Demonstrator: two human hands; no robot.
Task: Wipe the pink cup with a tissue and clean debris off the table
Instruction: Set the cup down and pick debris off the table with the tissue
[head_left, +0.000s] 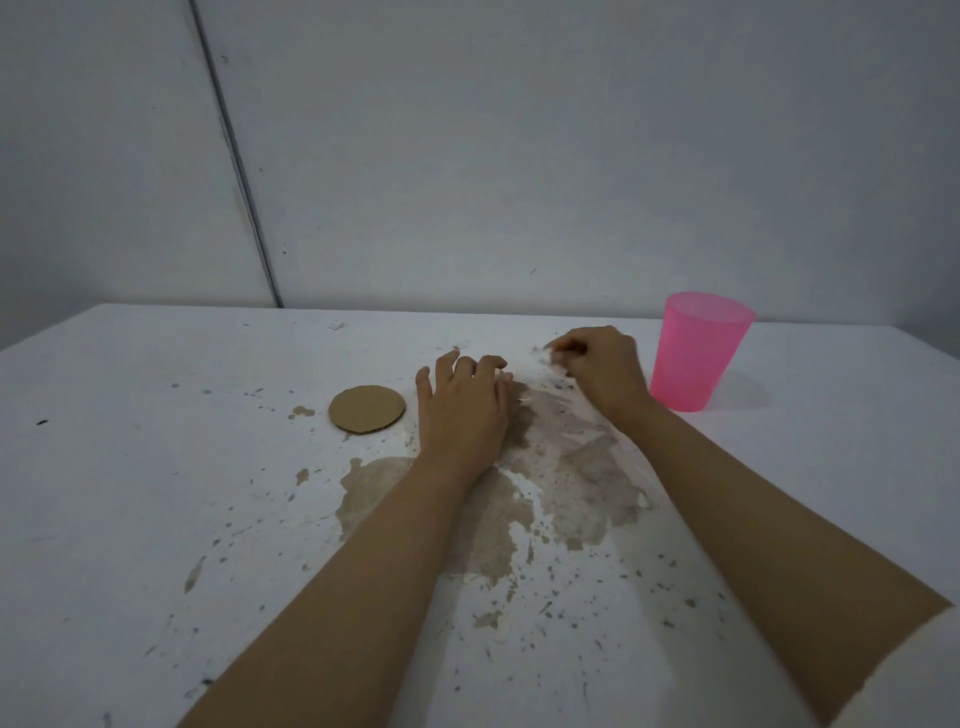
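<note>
A translucent pink cup stands upright on the white table at the far right. Just left of it my right hand is closed, pinching a small white tissue against the tabletop. My left hand rests beside it with fingers spread and curled, palm down on the table, holding nothing I can see. Dark specks of debris lie between the two hands.
A round brown cardboard disc lies left of my left hand. Large brown worn patches and scattered chips mark the table's middle and near side. A grey wall stands right behind the table's far edge.
</note>
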